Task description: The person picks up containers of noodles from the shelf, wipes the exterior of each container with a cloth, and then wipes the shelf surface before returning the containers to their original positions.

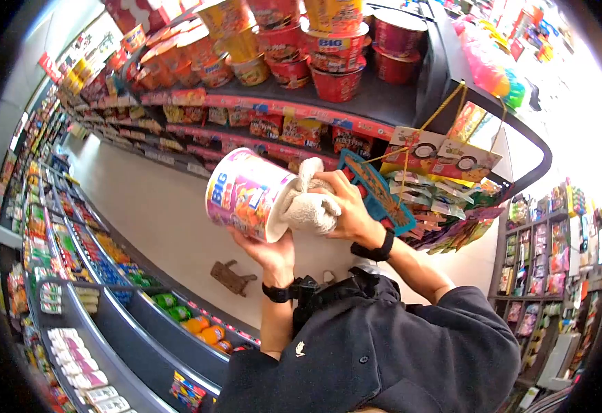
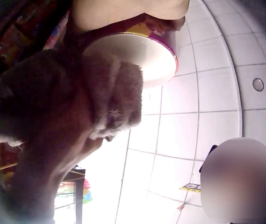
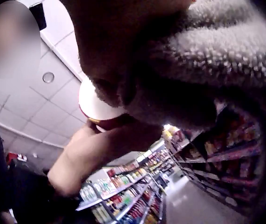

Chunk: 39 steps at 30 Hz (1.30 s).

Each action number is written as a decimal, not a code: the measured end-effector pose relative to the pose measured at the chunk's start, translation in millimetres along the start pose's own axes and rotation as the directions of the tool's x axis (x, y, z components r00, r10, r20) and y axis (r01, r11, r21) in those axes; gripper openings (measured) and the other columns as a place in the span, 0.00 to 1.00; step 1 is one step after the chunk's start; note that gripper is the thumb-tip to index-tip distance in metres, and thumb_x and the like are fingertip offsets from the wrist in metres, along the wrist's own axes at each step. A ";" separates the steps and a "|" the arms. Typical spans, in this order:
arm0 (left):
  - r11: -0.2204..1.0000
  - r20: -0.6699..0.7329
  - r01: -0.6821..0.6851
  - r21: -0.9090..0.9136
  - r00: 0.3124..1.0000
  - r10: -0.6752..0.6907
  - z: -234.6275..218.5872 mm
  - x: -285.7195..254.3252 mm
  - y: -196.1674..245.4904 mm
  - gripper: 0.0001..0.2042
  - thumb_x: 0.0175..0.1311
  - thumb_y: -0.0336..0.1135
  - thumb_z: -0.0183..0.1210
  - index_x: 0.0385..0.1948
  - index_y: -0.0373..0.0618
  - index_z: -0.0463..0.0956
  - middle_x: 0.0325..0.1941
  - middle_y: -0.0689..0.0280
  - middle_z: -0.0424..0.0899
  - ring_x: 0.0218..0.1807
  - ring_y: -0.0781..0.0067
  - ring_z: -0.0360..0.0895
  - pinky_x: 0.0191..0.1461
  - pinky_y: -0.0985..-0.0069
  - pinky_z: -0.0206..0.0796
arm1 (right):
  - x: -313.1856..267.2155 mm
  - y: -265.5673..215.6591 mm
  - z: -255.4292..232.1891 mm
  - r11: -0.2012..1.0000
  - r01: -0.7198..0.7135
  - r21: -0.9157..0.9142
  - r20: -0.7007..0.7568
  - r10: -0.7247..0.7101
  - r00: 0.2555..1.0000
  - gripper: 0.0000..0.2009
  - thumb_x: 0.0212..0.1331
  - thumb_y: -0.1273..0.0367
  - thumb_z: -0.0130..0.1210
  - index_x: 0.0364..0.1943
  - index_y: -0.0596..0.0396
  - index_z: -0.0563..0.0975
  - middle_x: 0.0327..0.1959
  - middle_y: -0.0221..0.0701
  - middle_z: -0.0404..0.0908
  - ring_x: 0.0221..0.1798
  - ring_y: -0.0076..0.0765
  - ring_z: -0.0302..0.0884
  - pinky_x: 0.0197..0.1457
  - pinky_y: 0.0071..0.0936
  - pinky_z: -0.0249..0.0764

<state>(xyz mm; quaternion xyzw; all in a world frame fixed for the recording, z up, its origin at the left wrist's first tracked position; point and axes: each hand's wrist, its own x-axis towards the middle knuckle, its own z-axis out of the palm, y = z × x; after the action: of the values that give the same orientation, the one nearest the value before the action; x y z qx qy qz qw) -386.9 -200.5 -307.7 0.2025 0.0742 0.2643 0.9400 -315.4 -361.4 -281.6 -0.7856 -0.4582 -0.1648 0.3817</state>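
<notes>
A large purple and white instant noodle cup (image 1: 249,193), marked BIG, is held tilted on its side before the chest. My left hand (image 1: 272,251) grips it from below, its fingers mostly hidden behind the cup. With curled fingers my right hand (image 1: 356,212) holds a bunched beige cloth (image 1: 311,208) against the cup's pale end. In the left wrist view the cloth (image 2: 119,88) covers part of that white round end (image 2: 144,58). The right wrist view has the cloth's fluffy pile (image 3: 222,51) close up, with the left hand (image 3: 84,149) beyond at the cup's rim.
Stacked noodle cups (image 1: 335,51) fill the shelf top ahead, above rows of packets (image 1: 301,131). A teal basket-like item (image 1: 380,193) and hanging packets (image 1: 445,206) are beside the right hand. A brown stool (image 1: 233,277) stands on the aisle floor; bottles (image 1: 194,323) line the left shelf.
</notes>
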 end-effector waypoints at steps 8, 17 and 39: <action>0.977 0.088 -0.006 0.213 0.996 -0.013 21.5 12.9 -6.6 0.39 0.63 0.69 0.40 0.68 0.52 0.54 0.70 0.60 0.60 0.70 0.55 0.59 0.71 0.55 0.54 | -13.3 1.7 10.6 0.988 -0.056 0.143 -0.060 0.065 0.996 0.27 0.32 0.64 0.68 0.45 0.51 0.78 0.56 0.39 0.70 0.57 0.50 0.69 0.54 0.40 0.72; 0.942 0.491 -0.041 0.334 0.860 -0.137 76.8 49.0 -39.8 0.42 0.57 0.65 0.55 0.68 0.49 0.54 0.69 0.63 0.63 0.69 0.57 0.61 0.70 0.51 0.54 | -66.8 35.1 -31.2 0.823 -0.357 0.443 -0.147 0.459 0.876 0.30 0.37 0.66 0.69 0.49 0.59 0.72 0.47 0.40 0.74 0.52 0.50 0.73 0.55 0.37 0.70; 0.689 0.802 -0.466 0.555 0.519 -0.295 408.6 230.0 -355.8 0.40 0.56 0.43 0.69 0.60 0.27 0.52 0.57 0.56 0.73 0.58 0.67 0.71 0.68 0.72 0.57 | -120.6 75.7 -123.8 0.871 -0.292 0.396 0.047 0.298 0.953 0.30 0.37 0.64 0.65 0.52 0.50 0.72 0.51 0.35 0.73 0.54 0.47 0.72 0.54 0.37 0.72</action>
<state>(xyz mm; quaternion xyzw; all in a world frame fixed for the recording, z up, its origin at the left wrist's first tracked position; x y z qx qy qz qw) 75.3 -495.8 -93.9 0.6576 -0.3081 0.1298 0.6751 -303.6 -547.9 -308.0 -0.7507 -0.3539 -0.0140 0.5577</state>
